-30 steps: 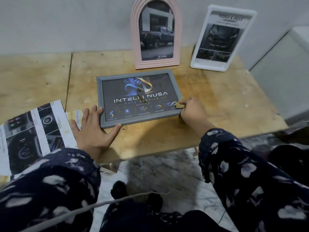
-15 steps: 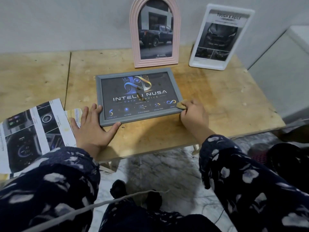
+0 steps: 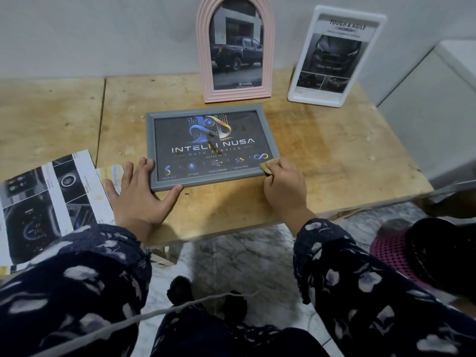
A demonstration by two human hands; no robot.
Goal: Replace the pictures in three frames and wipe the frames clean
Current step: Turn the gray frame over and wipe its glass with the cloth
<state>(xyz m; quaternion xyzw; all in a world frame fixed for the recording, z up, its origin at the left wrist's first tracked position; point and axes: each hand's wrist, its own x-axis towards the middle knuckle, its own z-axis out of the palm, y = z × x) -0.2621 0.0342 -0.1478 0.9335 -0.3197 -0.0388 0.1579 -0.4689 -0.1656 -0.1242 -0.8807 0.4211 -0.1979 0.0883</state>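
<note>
The grey picture frame (image 3: 212,146) lies flat on the wooden table (image 3: 334,155). The left hand (image 3: 140,194), fingers spread, steadies its near-left corner. The right hand (image 3: 284,188) grips a tan cloth (image 3: 269,166) at its near-right corner.

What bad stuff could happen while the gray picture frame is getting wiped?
The gray frame lies flat near the table's front edge; only the left hand steadies it, so a hard push might slide it off. The right hand's small tan cloth covers just one corner, so specks on the glass could be missed. A wide sweep might bump the upright pink arched frame.
</note>
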